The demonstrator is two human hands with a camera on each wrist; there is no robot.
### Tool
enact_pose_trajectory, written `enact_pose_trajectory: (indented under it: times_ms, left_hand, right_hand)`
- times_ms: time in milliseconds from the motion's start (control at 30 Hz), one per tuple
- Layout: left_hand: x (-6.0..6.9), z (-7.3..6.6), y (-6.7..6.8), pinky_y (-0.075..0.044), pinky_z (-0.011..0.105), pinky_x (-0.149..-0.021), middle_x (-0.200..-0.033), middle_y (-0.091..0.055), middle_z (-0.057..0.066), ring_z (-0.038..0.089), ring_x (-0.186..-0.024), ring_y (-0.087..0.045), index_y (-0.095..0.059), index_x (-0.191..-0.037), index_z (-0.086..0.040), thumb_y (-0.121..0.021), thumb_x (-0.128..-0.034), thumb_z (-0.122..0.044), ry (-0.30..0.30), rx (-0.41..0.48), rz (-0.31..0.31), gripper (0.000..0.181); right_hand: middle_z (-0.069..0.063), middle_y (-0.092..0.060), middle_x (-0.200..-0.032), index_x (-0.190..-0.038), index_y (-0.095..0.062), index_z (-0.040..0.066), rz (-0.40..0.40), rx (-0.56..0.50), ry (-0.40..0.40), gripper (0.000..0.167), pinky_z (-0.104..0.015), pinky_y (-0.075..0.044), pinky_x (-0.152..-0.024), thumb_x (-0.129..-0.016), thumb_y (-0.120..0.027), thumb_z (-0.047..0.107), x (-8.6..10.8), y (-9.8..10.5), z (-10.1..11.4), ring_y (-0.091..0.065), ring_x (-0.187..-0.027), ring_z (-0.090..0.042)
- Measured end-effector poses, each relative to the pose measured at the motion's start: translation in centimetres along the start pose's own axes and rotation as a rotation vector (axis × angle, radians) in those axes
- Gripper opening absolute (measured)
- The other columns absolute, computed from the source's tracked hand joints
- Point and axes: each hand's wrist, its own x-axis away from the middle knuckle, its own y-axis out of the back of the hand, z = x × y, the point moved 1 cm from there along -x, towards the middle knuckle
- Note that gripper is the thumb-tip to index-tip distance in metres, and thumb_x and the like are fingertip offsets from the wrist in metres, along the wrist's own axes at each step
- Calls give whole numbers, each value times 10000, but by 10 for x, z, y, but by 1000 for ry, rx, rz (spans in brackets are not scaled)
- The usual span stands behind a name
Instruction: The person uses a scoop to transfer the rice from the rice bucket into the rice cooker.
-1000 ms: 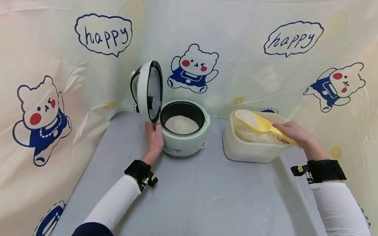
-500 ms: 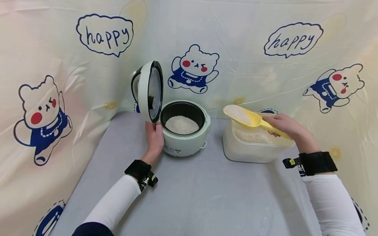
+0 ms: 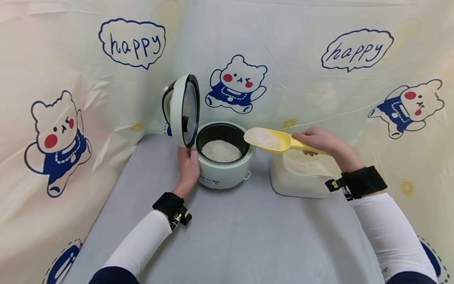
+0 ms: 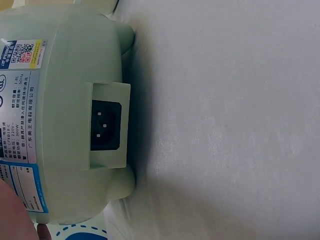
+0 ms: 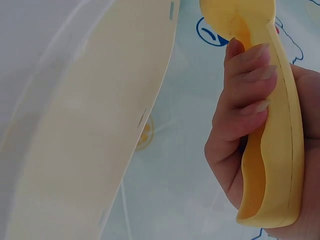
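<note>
A pale green rice cooker [image 3: 224,176] stands near the back of the table, its lid [image 3: 178,112] raised at the left. White rice [image 3: 221,151] lies in its dark inner pot. My left hand [image 3: 188,169] rests against the cooker's left side below the lid; part of its fingers is hidden. My right hand [image 3: 317,140] grips the handle of a yellow scoop [image 3: 283,139] heaped with rice. The scoop's tip reaches the cooker's right rim. In the right wrist view, fingers wrap the scoop handle [image 5: 282,150].
A cream rice bin [image 3: 296,186], holding more rice, stands right of the cooker beneath my right hand. The cooker's power socket [image 4: 106,125] has no cord in it. A printed cloth [image 3: 294,71] hangs behind the grey table [image 3: 244,236].
My right hand has lifted the rice-filled scoop out of the bin and carried it left to the cooker's rim. The left hand stays against the cooker.
</note>
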Motion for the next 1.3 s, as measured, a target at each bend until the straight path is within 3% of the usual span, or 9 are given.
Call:
enact_pose_trajectory:
  times_ms: [500,633,867,1000,1133,1300]
  left_hand:
    - [1,-3,-1,-308,397,-1185,-1499,-521,39,168,-1383,-452,-452,-1552,-179,-427,-972,-69,-9,25,3,591]
    - [0,-2,-1,-310,387,-1183,-1495,-526,45,170,-1382,-454,-460,-1549,-173,-428,-967,-74,-10,12,-3,591]
    - [3,-2,-1,-313,404,-1178,-1481,-521,72,192,-1365,-454,-467,-1534,-147,-437,-971,-81,25,20,5,567]
    - [2,-3,-2,-309,417,-1182,-1487,-522,111,229,-1373,-459,-462,-1538,-108,-428,-979,-32,10,42,-3,565]
    - [4,-20,-1,-309,436,-1179,-1464,-527,197,302,-1363,-467,-468,-1514,-18,-420,-967,27,-7,67,-12,551]
    - [9,-44,2,-312,433,-1173,-1436,-521,246,323,-1340,-466,-469,-1488,40,-424,-961,22,24,61,2,529]
  right_hand:
    - [-67,-600,-651,-930,-732,29,-15,173,-12,428,-308,-449,-542,-1077,-496,355,-23,-2,55,-540,-553,-190]
    - [-76,-618,-653,-897,-732,40,-20,247,-24,431,-315,-445,-541,-1073,-510,365,-27,-1,70,-560,-564,-228]
    - [-92,-627,-693,-937,-737,14,-26,288,-34,433,-310,-451,-572,-1074,-522,364,-35,-4,85,-573,-608,-259]
    - [-92,-624,-692,-928,-731,9,-45,304,-26,434,-303,-454,-571,-1069,-520,361,-37,-5,91,-567,-595,-238]
    - [-89,-631,-694,-912,-730,15,-71,327,-26,433,-310,-461,-577,-1064,-519,362,-38,-5,98,-581,-600,-234]
    - [-100,-665,-700,-839,-718,49,-122,389,-34,433,-331,-466,-588,-1060,-516,361,-36,-5,104,-617,-624,-249]
